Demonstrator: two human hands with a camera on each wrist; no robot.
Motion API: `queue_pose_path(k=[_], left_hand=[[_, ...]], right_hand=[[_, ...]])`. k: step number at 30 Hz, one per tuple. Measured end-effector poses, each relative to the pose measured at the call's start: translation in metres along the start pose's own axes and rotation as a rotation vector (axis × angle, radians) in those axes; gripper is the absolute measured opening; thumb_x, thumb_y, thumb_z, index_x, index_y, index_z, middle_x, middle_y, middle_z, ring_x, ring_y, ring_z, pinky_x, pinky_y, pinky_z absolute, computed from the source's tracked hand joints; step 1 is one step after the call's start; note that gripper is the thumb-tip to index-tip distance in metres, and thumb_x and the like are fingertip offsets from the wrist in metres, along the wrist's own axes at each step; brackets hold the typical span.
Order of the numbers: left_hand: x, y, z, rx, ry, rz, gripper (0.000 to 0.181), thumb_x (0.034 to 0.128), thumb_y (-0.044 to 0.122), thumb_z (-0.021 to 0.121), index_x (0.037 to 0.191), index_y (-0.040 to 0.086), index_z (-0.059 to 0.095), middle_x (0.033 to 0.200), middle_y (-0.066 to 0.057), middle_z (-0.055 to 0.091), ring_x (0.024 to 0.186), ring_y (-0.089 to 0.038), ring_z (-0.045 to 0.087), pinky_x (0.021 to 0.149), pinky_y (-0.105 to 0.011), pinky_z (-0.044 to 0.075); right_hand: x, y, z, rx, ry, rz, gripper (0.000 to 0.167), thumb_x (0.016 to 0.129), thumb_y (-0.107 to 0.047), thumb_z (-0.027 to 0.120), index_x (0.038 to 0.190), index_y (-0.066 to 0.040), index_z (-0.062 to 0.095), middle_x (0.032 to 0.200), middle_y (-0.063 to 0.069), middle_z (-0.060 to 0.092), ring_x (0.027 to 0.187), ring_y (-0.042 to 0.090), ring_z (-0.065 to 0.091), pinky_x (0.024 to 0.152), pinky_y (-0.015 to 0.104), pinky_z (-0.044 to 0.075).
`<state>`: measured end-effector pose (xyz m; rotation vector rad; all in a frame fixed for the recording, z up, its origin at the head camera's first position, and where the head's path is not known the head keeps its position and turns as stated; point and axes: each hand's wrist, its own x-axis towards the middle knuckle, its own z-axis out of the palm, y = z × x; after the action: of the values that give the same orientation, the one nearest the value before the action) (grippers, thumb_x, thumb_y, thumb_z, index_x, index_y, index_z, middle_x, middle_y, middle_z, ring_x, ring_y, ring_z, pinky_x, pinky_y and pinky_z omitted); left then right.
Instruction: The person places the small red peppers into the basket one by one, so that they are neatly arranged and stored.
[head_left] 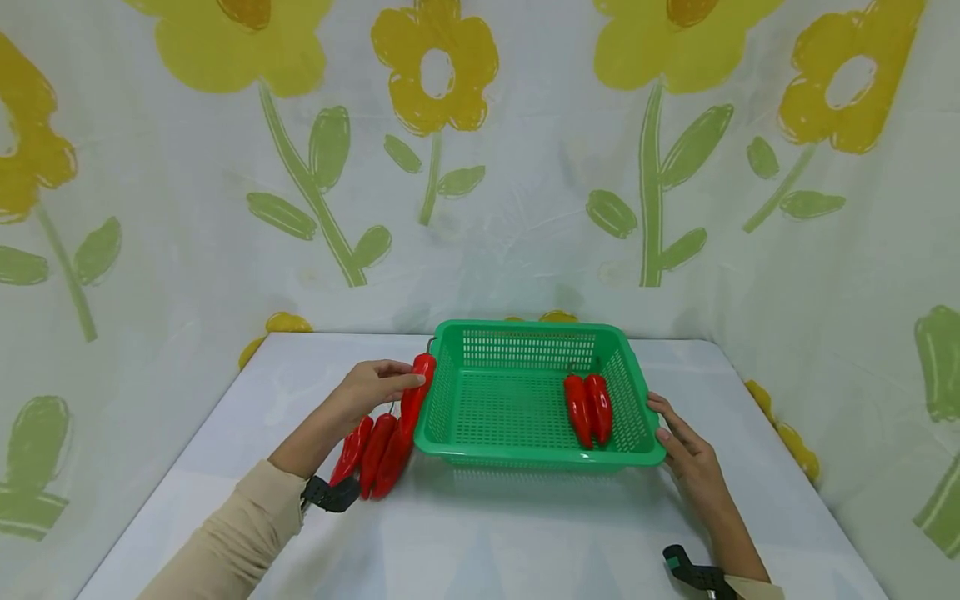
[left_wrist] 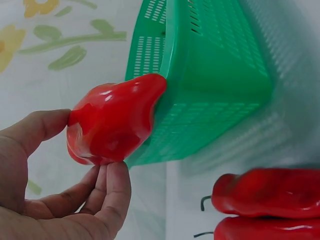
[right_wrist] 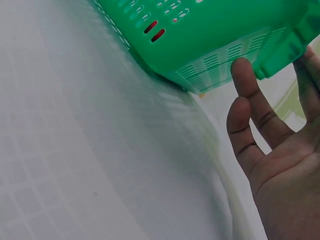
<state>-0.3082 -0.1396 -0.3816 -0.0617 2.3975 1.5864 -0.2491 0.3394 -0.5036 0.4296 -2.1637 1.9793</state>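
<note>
Fingers [left_wrist: 116, 192] of the left hand [head_left: 367, 386] pinch a red pepper [left_wrist: 112, 122] against the thumb [left_wrist: 45, 127], holding it stem-up and leaning just outside the green basket [head_left: 525, 455]; whether it touches the rim I cannot tell. Its skin is glossy and smooth over lumpy folds, tapering away from the grasp. This looks like the middle of a transfer: the next move probably calls for lifting the tip clear of the rim and carrying the pepper inward, to the right of these fingers.

Across the basket, the right hand [head_left: 686, 454] rests loosely extended fingers at the opposite edge, seemingly to steady it. Between the hands, the basket is a shallow plastic rectangle with rounded corners and slotted walls. Two shiny, long peppers [head_left: 588, 411] lie side by side in it, nearer the right fingers. Below the left fingers, three more peppers [head_left: 377, 457] lie close together on the pale, smooth table [head_left: 525, 542]. Farthest out hangs creased, flower-printed cloth [head_left: 525, 258].
</note>
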Motion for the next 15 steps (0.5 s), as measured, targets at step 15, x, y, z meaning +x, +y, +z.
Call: queue_pose_path(k=[15], left_hand=[[0.014, 0.017, 0.018, -0.035, -0.051, -0.007, 0.059, 0.091, 0.033, 0.073, 0.136, 0.002, 0.053, 0.131, -0.016, 0.059, 0.119, -0.034, 0.057, 0.101, -0.049, 0.05]], right_hand=[[0.0, 0.004, -0.001, -0.011, -0.002, -0.014, 0.046, 0.108, -0.012, 0.044, 0.151, 0.0, 0.038, 0.161, 0.001, 0.031, 0.143, 0.002, 0.032, 0.099, 0.019, 0.046]])
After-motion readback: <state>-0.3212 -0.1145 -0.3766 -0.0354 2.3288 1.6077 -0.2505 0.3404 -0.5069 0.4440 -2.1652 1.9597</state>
